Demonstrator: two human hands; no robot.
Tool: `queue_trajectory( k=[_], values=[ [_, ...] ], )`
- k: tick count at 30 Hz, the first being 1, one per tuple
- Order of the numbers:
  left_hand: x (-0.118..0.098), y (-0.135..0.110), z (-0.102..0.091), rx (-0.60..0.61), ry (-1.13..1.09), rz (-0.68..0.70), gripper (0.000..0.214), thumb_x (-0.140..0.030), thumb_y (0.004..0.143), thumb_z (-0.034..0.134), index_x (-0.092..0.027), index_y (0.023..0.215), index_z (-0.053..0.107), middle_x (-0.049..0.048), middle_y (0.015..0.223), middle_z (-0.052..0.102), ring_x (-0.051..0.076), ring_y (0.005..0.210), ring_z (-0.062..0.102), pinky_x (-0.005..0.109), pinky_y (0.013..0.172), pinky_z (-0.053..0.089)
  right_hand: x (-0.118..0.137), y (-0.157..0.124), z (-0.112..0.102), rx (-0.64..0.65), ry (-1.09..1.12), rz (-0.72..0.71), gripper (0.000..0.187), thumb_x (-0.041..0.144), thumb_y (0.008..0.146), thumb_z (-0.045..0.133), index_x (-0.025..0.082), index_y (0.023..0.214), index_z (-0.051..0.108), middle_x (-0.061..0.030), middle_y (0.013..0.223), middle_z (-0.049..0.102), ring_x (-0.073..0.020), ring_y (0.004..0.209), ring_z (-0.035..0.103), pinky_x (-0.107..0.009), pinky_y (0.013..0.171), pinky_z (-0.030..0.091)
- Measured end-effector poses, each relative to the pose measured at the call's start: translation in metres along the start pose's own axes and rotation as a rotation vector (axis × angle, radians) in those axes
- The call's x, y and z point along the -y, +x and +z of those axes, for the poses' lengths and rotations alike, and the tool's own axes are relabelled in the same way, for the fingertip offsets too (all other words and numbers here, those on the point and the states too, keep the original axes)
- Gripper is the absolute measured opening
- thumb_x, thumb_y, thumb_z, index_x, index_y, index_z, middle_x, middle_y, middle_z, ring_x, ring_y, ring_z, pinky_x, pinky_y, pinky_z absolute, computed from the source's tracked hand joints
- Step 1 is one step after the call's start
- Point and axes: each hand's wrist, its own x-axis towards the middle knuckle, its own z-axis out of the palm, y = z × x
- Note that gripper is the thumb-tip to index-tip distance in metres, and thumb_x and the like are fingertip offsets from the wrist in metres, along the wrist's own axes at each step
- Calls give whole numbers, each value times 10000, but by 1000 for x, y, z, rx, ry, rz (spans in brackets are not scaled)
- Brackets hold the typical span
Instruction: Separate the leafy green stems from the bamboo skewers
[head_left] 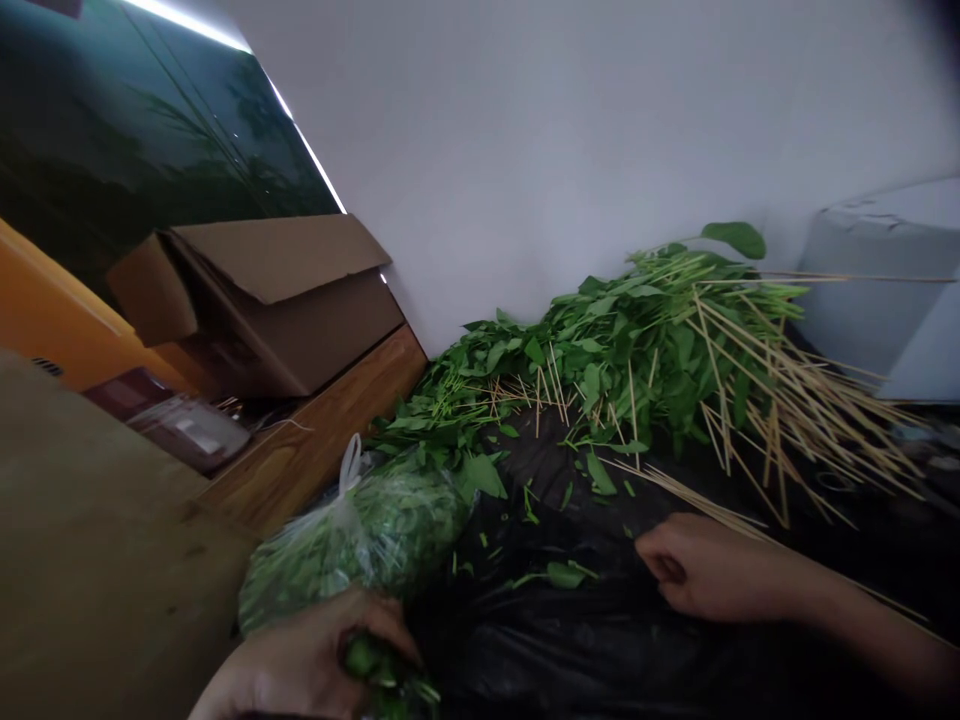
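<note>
My left hand [307, 655] is closed around a small bunch of green leaves [379, 668] at the bottom of the view. Just beyond it sits a tied clear plastic bag [352, 550] full of leafy greens. My right hand [724, 570] is curled closed above a black plastic sheet [540, 650]; what its fingers hold, if anything, is hidden. A few thin tan sticks [697, 497] lie right behind that hand. Farther back, a long heap of leafy green stems [622, 330] rests against the wall, with many bare sticks [817, 410] at its right end. Loose leaves [566, 575] lie between my hands.
An open cardboard box [322, 340] stands at the left by a wooden board [330, 440]. A plastic packet [187, 425] lies near the box. At the far right is a pale grey container [862, 300], and a white wall [562, 130] rises behind the heap.
</note>
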Motion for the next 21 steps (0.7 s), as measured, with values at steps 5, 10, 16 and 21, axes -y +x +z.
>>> queue_trajectory(
  k=[5, 10, 16, 21],
  values=[
    [-27, 22, 16, -124, -8, 183, 232, -320, 811, 663, -242, 1028, 684, 40, 1116, 661, 183, 1014, 601, 267, 906, 441, 5, 0, -1, 2, 3, 21, 67, 154, 599, 520, 201, 605, 473, 44, 581, 469, -100, 569, 362, -259, 527, 195],
    [-57, 108, 61, -216, 152, 272, 205, -306, 874, 580, -260, 1044, 684, 22, 983, 669, 165, 913, 615, 255, 846, 454, 8, 0, -3, 24, 7, 38, 71, 153, 596, 523, 203, 609, 475, 45, 578, 476, -97, 551, 365, -258, 519, 197],
    [-60, 165, 107, -389, 472, 231, 303, -242, 830, 611, -249, 1133, 604, 71, 1090, 591, 245, 1026, 563, 354, 904, 445, 12, 1, -7, 30, -9, 47, 63, 160, 597, 529, 205, 616, 490, 39, 587, 486, -101, 551, 367, -253, 523, 204],
    [-56, 156, 91, -252, 145, 351, 85, -233, 835, 609, -210, 900, 659, 26, 902, 631, 158, 851, 590, 241, 770, 447, 13, 1, -8, 26, -24, 44, 66, 157, 601, 529, 206, 616, 489, 37, 593, 486, -104, 561, 374, -255, 527, 203]
  ],
)
